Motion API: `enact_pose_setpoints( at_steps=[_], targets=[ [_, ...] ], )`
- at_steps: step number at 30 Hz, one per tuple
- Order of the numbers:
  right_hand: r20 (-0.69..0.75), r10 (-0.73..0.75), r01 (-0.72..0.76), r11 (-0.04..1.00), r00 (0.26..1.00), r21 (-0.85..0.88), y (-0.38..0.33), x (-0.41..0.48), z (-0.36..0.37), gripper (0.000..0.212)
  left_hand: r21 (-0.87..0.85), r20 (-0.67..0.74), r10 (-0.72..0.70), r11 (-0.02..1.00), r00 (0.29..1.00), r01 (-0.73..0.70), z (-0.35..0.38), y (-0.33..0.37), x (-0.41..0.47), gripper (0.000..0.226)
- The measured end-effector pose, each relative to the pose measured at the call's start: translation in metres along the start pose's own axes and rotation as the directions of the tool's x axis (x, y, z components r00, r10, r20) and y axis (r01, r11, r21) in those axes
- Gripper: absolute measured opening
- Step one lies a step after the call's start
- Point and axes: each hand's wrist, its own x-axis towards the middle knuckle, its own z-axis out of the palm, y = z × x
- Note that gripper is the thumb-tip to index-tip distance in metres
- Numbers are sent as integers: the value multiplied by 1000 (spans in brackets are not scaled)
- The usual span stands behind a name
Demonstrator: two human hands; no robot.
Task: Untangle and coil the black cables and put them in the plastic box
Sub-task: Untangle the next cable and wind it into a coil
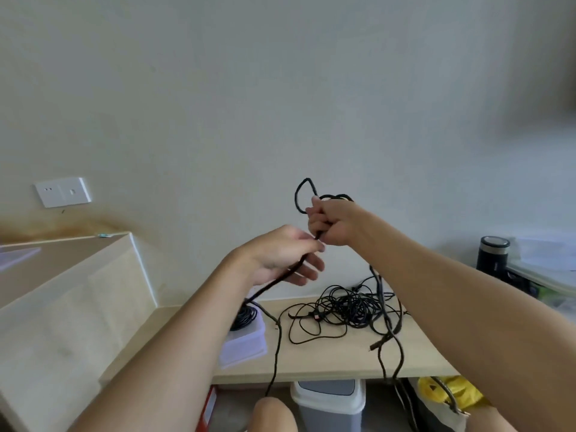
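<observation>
Right now you are in the coiling step. Your right hand (330,224) is a tight fist around a few loops of the thick cable (296,197), held up over the desk (311,360). Your left hand (280,257) is just beside it. Its fingertips pinch the same cable, which runs across the palm and down to the left. The loose part hangs off the near edge of the desk.

I think the next move is to slide your left hand down the cable, lift a new loop and tuck it into your right fist. Take care that the hanging part does not catch the pile of thin cables (349,307) lying knotted on the desk. The plastic box (246,344) sits at the left with one coiled cable (246,318) already inside.

I cannot read any words or brand names here.
</observation>
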Motion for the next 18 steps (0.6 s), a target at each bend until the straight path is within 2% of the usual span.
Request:
enact_pose_setpoints(
  at_steps=[3, 5, 7, 11, 15, 18],
  targets=[
    [-23, -131, 122, 966, 991, -228, 18, -7, 7, 33, -146, -87, 6, 989, 996, -18, 20, -3, 12, 26],
    [-51, -216, 189, 929, 975, -320, 20, -10, -4, 31, -106, -203, 45, 992, 978, -68, 23, -11, 15, 34],
    [-66, -259, 229, 926, 964, -300, 22, -11, -19, 29, 2, -277, 117, 993, 954, -121, 24, -17, 16, 35],
    [-123, -251, 223, 954, 960, -201, 28, -7, -37, 40, 251, -258, 236, 953, 937, -171, 31, -17, 17, 37],
    [-209, -345, 249, 891, 915, -380, 27, -4, -43, 55, 342, -230, 263, 923, 937, -175, 32, -18, 15, 38],
    [-232, -418, 246, 811, 878, -531, 29, -4, -38, 56, 344, -237, 264, 923, 935, -173, 32, -14, 11, 37]
  ],
)
